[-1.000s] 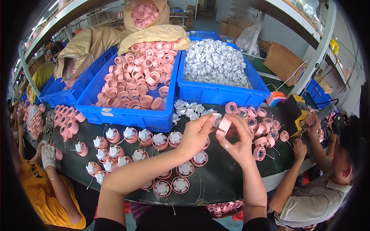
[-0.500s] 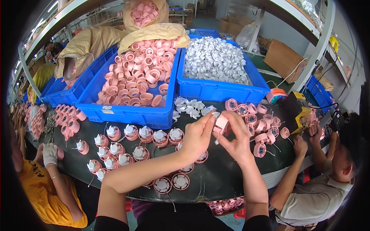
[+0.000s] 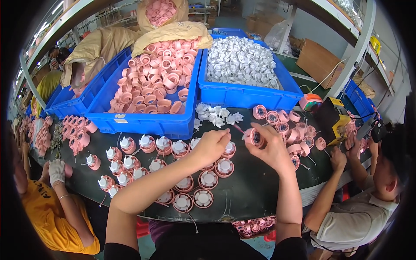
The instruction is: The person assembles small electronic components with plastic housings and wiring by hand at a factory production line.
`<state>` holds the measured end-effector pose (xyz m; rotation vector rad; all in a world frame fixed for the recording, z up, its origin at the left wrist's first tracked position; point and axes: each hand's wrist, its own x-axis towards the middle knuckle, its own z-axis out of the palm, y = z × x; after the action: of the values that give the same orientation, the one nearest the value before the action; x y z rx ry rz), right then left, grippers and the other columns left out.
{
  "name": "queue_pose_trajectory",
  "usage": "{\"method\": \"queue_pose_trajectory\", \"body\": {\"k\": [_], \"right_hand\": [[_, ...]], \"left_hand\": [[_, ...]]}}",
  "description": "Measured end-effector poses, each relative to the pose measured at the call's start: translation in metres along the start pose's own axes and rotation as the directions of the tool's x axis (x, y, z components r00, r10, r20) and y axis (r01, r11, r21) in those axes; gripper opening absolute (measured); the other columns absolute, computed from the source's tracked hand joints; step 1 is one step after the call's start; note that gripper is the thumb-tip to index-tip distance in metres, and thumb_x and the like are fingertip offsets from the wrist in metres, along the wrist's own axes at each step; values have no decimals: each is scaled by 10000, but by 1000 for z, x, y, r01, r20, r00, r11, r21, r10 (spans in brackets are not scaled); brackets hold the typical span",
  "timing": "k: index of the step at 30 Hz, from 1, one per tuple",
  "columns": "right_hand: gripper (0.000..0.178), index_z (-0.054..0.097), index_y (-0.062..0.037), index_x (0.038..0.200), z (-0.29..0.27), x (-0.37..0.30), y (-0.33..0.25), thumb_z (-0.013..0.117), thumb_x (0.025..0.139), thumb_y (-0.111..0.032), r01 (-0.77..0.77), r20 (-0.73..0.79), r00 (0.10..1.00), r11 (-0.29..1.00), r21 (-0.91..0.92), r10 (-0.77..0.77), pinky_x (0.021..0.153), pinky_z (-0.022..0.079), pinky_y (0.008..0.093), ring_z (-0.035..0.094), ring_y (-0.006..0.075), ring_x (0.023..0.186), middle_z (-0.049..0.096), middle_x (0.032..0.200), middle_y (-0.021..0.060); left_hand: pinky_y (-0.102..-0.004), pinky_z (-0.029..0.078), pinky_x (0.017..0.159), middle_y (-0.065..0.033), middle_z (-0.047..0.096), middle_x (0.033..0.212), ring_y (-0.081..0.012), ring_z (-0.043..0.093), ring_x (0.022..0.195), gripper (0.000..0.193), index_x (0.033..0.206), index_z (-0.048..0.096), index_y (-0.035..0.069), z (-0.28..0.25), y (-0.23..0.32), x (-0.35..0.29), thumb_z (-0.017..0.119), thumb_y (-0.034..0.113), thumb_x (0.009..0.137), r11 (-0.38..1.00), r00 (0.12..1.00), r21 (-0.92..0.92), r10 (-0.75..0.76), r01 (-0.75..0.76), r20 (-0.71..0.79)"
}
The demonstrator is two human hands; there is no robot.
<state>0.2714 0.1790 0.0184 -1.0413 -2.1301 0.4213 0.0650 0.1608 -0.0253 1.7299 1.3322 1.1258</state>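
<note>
My right hand [image 3: 271,149] grips a round pink housing [image 3: 254,138], tilted so that the dark circuit part inside shows. A thin pinkish strand sticks out from its upper left. Left of it my left hand [image 3: 213,146] is closed, fingertips pinched together; what they hold, if anything, is hidden. Just below those fingers sits a pink housing with a white fan wheel [image 3: 229,149]. More pink housings with white fan wheels [image 3: 208,179] stand in rows under and beside my left forearm. Loose white fan wheels [image 3: 216,115] lie in a small heap beyond my hands.
One blue bin [image 3: 143,122] holds pink rings, another [image 3: 251,97] white fan wheels. Several pink housings without wheels [image 3: 299,134] lie to the right, near a black-and-yellow device [image 3: 333,125]. Co-workers sit on both sides, one wearing a white glove [image 3: 56,173].
My hands have come apart, the left moving left. The right hand now holds a pink housing with its dark inside showing. A wheel-topped housing shows below my left fingers.
</note>
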Motion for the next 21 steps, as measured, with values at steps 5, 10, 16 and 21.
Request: {"method": "queue_pose_trajectory", "body": {"k": [5, 10, 16, 21], "right_hand": [[436, 623, -19, 1045, 9, -9, 21, 713, 658, -199, -49, 203, 974, 970, -240, 99, 687, 489, 387, 609, 340, 732, 602, 805, 190], [409, 611, 0, 971, 21, -8, 33, 738, 636, -198, -43, 308, 942, 959, -279, 132, 712, 482, 431, 603, 386, 783, 604, 784, 211], [369, 590, 15, 867, 20, -5, 36, 746, 632, -222, 5, 279, 957, 955, -298, 82, 663, 489, 410, 616, 354, 723, 611, 738, 200], [494, 520, -16, 979, 23, -15, 24, 732, 653, -320, -307, 209, 929, 951, -31, 307, 670, 491, 343, 627, 263, 737, 606, 819, 161]], "left_hand": [[-302, 420, 533, -158, 554, 587, -138, 551, 539, 355, 1164, 567, -33, -18, -4, -10, 503, 206, 910, 999, 999, -41, -26, 27, 36], [-278, 450, 566, -107, 595, 636, -129, 548, 559, 354, 1174, 563, -32, -27, 9, -20, 530, 192, 901, 984, 995, -151, -86, 91, 40], [-282, 469, 605, -136, 637, 710, -144, 589, 611, 358, 1167, 565, -33, -29, 6, -24, 540, 195, 893, 995, 994, -47, -88, 91, 71], [-287, 495, 760, -146, 667, 1019, -167, 645, 891, 341, 1174, 569, -9, -36, 15, -28, 563, 187, 896, 997, 995, 71, -34, 27, 93]]}}
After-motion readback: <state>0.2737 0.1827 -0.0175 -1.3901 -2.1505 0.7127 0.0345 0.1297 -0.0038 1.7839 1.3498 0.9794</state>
